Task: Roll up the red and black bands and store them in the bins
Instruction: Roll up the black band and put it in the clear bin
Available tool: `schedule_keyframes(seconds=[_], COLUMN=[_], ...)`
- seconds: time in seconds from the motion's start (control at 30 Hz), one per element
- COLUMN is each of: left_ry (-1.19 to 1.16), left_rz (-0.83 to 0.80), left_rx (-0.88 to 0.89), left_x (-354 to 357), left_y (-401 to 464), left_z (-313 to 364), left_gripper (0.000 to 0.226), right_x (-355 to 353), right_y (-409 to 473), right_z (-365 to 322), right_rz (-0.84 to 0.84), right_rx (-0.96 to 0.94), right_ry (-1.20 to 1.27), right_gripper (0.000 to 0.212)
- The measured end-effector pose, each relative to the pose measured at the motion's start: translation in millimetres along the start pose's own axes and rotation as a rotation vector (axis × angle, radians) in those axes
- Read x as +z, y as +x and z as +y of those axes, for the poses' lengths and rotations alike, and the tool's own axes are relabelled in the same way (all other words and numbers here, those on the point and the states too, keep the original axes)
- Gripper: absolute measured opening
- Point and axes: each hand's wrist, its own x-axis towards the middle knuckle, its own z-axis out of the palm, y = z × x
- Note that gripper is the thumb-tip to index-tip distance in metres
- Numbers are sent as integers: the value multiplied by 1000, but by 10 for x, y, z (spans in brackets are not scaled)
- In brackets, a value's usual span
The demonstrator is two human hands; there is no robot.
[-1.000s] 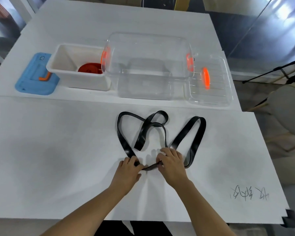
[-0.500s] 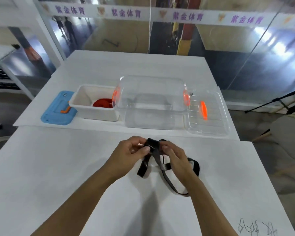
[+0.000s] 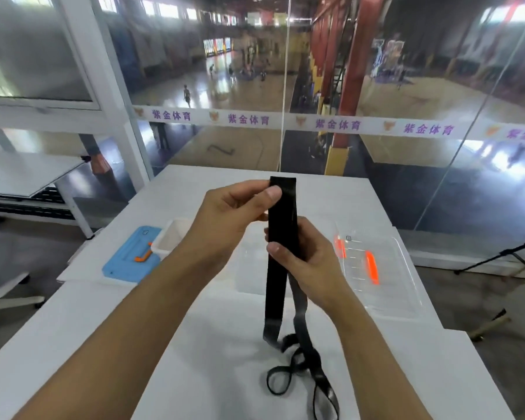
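Taking the black band (image 3: 281, 225) as landmark: far to its left a blue lid (image 3: 131, 258) with an orange handle lies on the white table (image 3: 73, 328), touching a white bin (image 3: 172, 237). The left hand (image 3: 228, 219) pinches the band near its upper end, thumb curled over it. The band hangs upright, its lower part coiled loosely on the table. Just right, the right hand's (image 3: 309, 262) fingers wrap the band lower down. Further right lies a clear lid (image 3: 385, 274) with an orange handle.
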Motion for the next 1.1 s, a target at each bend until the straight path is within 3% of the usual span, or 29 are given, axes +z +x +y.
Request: schedule_keyframes(seconds=[0.2,0.33,0.47,0.57,0.73,0.83,0.9,1.0,1.1], left_ry=[-189,-268,-267,-236,-128,-44,-17,50,66], left_rz=[15,11,-31,-53,127,227,266,324,390], left_rx=[42,90,165,239,238,245,250,235,155], left_x=[-225,-387,-530,-640,-844,-907,-947,-1029,-1108], left_y=[133,231,370,440,540,528,485,439,370], left_z=[387,643,901,1053,1073,951,854,701,574], left_gripper=[22,19,30,25,27,21,19,14,21], right_x=[-54,68,311,475,690,913,1085,1316,1437], right_y=[251,483,713,828,831,725,694,710,654], right_z=[-168,-389,-694,-891,-1020,-1094,-1117,-1044,-924], right_rz=[-125,-16,46,125,25,-58,-4,183,211], right_rx=[-4,-64,-172,-245,-98,-54,-77,-100,-73], right_ry=[-58,-56,-94,-57,34,232,239,98,-64], right_gripper=[22,20,27,34,42,42,37,11,9])
